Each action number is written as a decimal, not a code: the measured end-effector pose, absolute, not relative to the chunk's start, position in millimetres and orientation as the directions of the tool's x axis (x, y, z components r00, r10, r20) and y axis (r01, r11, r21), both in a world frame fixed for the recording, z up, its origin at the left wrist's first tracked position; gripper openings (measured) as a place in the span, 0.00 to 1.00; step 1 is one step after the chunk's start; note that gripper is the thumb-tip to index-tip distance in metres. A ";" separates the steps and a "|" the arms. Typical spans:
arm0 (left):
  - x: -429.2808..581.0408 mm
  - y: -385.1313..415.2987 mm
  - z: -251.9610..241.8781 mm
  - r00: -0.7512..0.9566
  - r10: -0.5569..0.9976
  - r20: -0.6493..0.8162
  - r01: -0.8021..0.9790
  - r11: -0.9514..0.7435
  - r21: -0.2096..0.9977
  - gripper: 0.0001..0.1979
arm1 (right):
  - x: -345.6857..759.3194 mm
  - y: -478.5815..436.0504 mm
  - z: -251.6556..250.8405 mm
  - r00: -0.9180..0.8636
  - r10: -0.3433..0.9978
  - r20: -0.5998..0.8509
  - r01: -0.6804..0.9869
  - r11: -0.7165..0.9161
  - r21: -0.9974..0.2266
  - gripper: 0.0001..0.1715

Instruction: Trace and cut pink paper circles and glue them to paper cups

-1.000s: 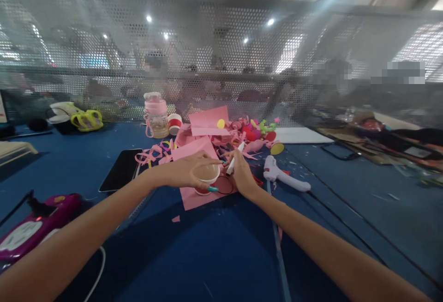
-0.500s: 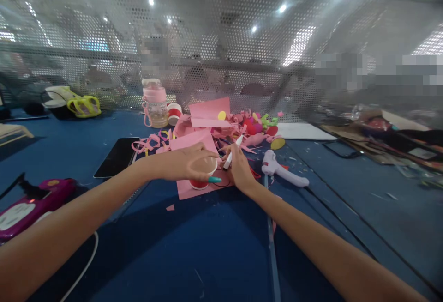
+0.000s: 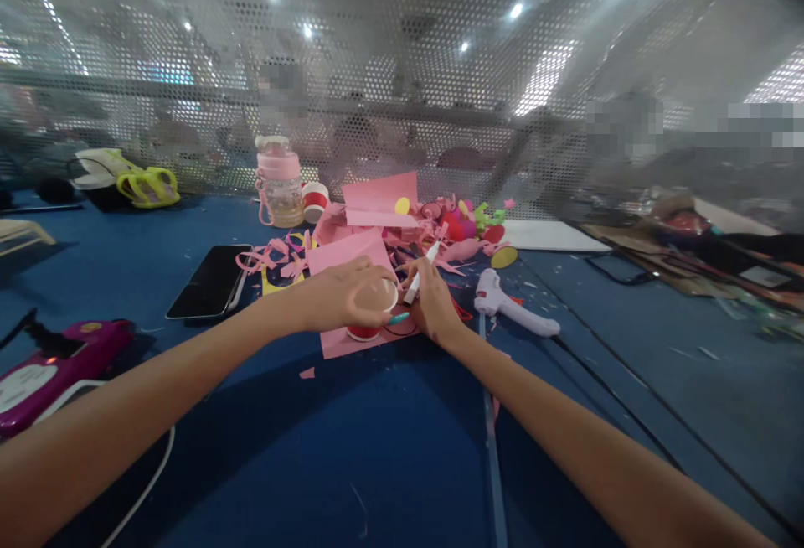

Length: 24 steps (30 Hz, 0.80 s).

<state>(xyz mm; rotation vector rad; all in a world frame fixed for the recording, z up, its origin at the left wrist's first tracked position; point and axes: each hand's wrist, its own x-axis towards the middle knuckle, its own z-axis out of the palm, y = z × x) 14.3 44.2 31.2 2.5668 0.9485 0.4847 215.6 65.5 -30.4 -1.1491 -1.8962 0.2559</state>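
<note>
A red and white paper cup [image 3: 364, 333] is on a pink paper sheet [image 3: 339, 344], its open mouth facing me. My left hand [image 3: 345, 297] is wrapped round the cup near its rim, with a teal nail showing on the thumb. To the right of the cup, my right hand [image 3: 430, 301] grips a white marker [image 3: 430, 254], its dark end pointing down at the sheet. A dark curved line runs on the pink paper between both hands. Fingers hide part of the cup, and I cannot tell whether the marker touches the paper.
Pink scraps [image 3: 461, 253] and a second red-and-white cup [image 3: 315, 202] lie behind, near a pink-lidded bottle [image 3: 278, 183]. A glue gun [image 3: 515, 307] with a cord rests on the right. Leftward are a phone [image 3: 210, 282] and a purple device [image 3: 69, 368].
My left thumb has drawn in closer against the cup's rim. My right hand with the marker has hardly moved. The whole view has shifted slightly.
</note>
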 end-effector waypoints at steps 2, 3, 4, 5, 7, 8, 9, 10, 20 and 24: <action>13.5 43.9 32.6 0.708 0.682 0.184 0.555 -0.698 0.452 0.23 | 215.8 66.0 -31.3 -0.188 0.793 0.579 0.619 0.554 -0.557 0.11; 12.8 43.5 33.9 0.707 0.685 0.178 0.560 -0.695 0.451 0.23 | 216.1 66.3 -32.0 -0.189 0.791 0.582 0.619 0.556 -0.555 0.11; 11.9 42.9 35.6 0.707 0.686 0.170 0.563 -0.693 0.451 0.22 | 216.4 66.7 -32.8 -0.192 0.790 0.582 0.616 0.559 -0.555 0.10; 10.8 42.3 37.7 0.708 0.688 0.161 0.567 -0.689 0.450 0.22 | 216.8 67.1 -33.6 -0.196 0.789 0.582 0.611 0.563 -0.556 0.10; 8.6 40.9 42.3 0.709 0.691 0.138 0.580 -0.684 0.443 0.22 | 217.7 68.0 -34.9 -0.206 0.781 0.590 0.606 0.575 -0.549 0.10; 7.7 40.2 44.5 0.709 0.694 0.126 0.588 -0.681 0.436 0.22 | 218.1 68.3 -35.2 -0.213 0.775 0.595 0.609 0.582 -0.539 0.10; 7.0 39.7 46.4 0.708 0.697 0.114 0.597 -0.677 0.431 0.21 | 218.4 68.6 -35.4 -0.220 0.769 0.600 0.616 0.586 -0.527 0.10; 6.6 39.4 47.9 0.705 0.701 0.104 0.605 -0.672 0.427 0.21 | 218.7 68.7 -35.4 -0.226 0.765 0.603 0.624 0.589 -0.513 0.10; 7.9 38.4 43.2 0.703 0.707 0.069 0.607 -0.648 0.459 0.19 | 217.2 65.9 -23.6 -0.132 0.721 0.681 0.572 0.616 -0.541 0.11; 8.9 36.5 44.1 0.738 0.665 0.119 0.603 -0.727 0.328 0.23 | 222.5 60.9 -1.6 0.132 0.719 0.682 0.392 0.594 -0.703 0.13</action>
